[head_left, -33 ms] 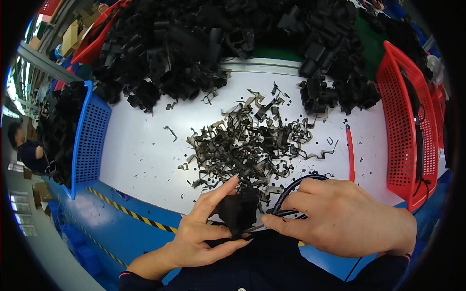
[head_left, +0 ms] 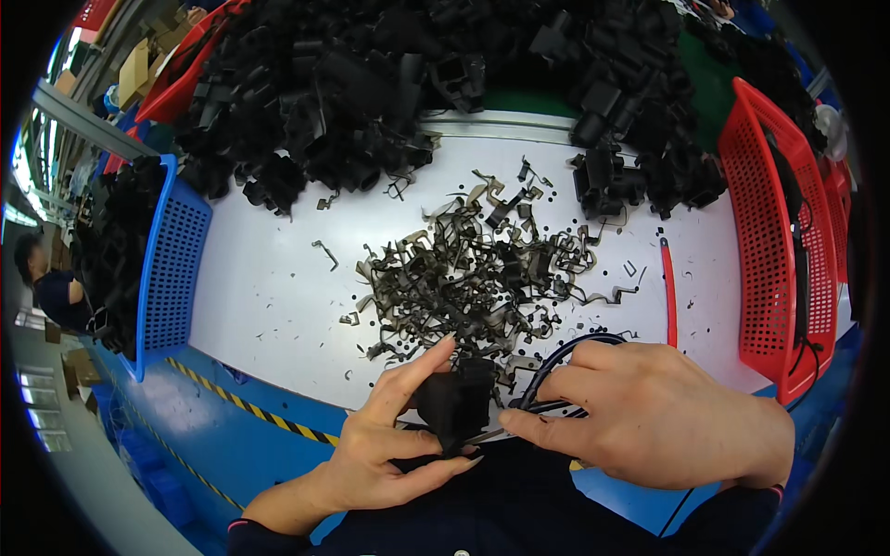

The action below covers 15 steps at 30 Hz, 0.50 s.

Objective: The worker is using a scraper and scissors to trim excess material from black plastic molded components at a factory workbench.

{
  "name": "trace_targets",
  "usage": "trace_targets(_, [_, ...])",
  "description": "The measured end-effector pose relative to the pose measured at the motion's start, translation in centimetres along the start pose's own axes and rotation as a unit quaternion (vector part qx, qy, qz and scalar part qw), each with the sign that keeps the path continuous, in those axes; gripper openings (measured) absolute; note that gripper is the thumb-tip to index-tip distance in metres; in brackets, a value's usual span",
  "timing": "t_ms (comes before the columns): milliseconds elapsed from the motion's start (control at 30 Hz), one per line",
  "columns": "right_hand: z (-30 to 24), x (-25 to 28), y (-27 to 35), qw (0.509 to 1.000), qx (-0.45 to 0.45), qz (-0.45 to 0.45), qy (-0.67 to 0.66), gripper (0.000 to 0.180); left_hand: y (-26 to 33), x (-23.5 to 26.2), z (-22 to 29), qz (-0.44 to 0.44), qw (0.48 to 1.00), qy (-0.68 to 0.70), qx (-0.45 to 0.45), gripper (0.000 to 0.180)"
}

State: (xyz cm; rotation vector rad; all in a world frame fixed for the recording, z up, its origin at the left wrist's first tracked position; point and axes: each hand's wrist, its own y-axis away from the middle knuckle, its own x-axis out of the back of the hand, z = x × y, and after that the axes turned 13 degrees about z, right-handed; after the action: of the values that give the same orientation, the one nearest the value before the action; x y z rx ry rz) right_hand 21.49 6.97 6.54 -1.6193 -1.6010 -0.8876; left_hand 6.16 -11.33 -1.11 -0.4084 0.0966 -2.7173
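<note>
My left hand (head_left: 389,435) is closed round a boxy black plastic part (head_left: 456,398) at the table's near edge, thumb and fingers on its sides. To the right, my right hand (head_left: 640,417) grips what look like scissors with large dark loop handles (head_left: 547,366). A thin grey metal strip, seemingly their blade, shows against the lower side of the part; its tip is hidden. Just beyond both hands lies a heap of small dark, bent plastic scraps (head_left: 464,278) on the white tabletop (head_left: 264,278).
Black plastic parts (head_left: 343,93) are piled along the back. A blue basket (head_left: 171,269) stands left, a red basket (head_left: 788,250) right. A slim red stick-like tool (head_left: 668,292) lies on the right of the table. Another person (head_left: 57,287) is at the far left.
</note>
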Motion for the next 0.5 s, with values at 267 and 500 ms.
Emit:
trace_targets(267, [0.8,-0.8,0.6,0.999,-0.025,0.010,-0.035,0.060,-0.4,-0.1,0.1,-0.007,1.000,-0.014,-0.009,0.012])
trace_targets(500, [1.0,-1.5,1.3,0.998,-0.038,0.029,-0.050,0.063,-0.3,-0.2,0.1,-0.013,1.000,0.002,0.008,0.013])
